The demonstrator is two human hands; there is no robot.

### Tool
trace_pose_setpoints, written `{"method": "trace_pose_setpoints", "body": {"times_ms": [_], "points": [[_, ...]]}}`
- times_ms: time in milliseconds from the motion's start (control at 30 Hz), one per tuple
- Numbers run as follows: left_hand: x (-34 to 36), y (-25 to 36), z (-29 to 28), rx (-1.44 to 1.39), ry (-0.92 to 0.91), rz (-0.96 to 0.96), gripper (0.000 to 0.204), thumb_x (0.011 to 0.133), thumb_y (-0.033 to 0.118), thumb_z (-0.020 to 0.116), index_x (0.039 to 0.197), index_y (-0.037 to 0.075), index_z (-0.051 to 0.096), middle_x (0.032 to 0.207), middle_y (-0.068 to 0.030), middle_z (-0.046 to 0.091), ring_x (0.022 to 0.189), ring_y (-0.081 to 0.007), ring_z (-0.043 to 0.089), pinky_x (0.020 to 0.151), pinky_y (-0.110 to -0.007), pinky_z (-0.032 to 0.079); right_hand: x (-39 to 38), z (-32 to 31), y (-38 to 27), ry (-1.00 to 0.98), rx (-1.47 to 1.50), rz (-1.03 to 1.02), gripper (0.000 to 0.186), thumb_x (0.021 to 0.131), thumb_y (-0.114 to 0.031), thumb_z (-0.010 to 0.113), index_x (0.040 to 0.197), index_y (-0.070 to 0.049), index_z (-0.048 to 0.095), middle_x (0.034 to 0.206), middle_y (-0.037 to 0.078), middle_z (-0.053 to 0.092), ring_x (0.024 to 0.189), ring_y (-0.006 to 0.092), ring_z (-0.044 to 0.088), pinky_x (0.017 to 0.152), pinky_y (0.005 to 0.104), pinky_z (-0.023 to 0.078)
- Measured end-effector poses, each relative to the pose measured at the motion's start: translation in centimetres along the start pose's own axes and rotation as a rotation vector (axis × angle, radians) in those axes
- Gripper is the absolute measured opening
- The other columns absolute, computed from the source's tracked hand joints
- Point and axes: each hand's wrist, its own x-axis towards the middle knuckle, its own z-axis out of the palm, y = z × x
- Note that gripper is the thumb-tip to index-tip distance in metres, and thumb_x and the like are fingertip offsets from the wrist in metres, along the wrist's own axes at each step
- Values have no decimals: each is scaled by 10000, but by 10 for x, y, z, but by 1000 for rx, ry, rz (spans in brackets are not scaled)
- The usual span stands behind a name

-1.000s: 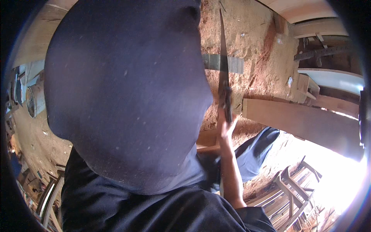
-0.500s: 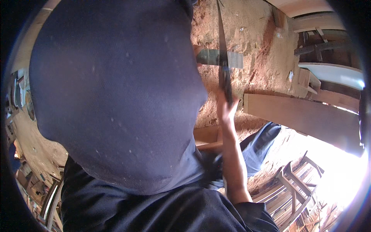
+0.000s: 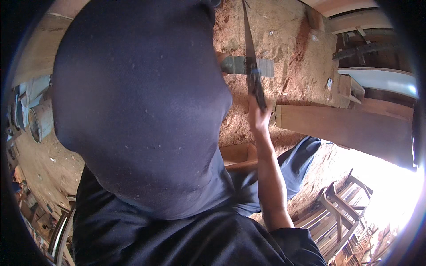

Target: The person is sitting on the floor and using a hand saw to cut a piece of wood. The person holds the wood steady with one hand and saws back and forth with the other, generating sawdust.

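Note:
My right hand [image 3: 258, 116] is closed round the dark handle of a handsaw [image 3: 250, 42], with its long narrow blade pointing away from me. The saw crosses over a flat board strip [image 3: 265, 67], dark green-grey at its left and pale striped at its right end. My left hand [image 3: 220, 57] shows only as a bit of fingers at the strip's left end, gripping it; dark blue cloth [image 3: 142, 97] hides the rest. Whether the saw teeth touch the strip, I cannot tell.
A wide wooden plank [image 3: 341, 128] lies to the right on the dusty ground. A wooden box [image 3: 239, 154] sits nearer me by my leg. At lower right stands a wooden frame [image 3: 341, 213] with stacked slats. A pale bucket [image 3: 41, 120] lies at far left.
The saw has drawn slightly toward the left of the picture along with the whole scene. The blue cloth has shifted right at its left edge. Both grips look the same.

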Motion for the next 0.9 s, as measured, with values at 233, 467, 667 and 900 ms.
{"method": "trace_pose_setpoints", "body": {"times_ms": [233,467,667,900], "points": [[-11,-16,19,44,114,22,670,910,507,617,1396,74,457,1256,-191,571,1185,-389,538,1034,-489,430,-21,8,21,97,-162,-43,259,918,-149,585,688,-46,528,586,-6,485,529,92,421,474,326,342],[-13,-24,26,116,100,5,686,914,535,594,1400,74,448,1340,-196,521,1262,-363,485,1053,-477,419,-52,2,34,176,-220,-90,318,917,-231,630,669,-47,552,575,-16,492,542,95,465,469,321,366],[-5,-16,16,-34,83,6,682,916,521,601,1405,72,447,1313,-191,547,1242,-375,508,1067,-458,416,-3,8,6,72,-3,44,254,946,-163,586,721,-56,537,590,-31,466,524,79,399,469,307,327],[-9,-17,24,53,200,78,642,913,475,629,1372,55,470,1268,-201,562,1195,-390,537,1024,-477,450,-45,9,21,157,-102,45,209,931,-161,583,765,-37,556,620,-37,461,558,85,415,492,302,348]]}}
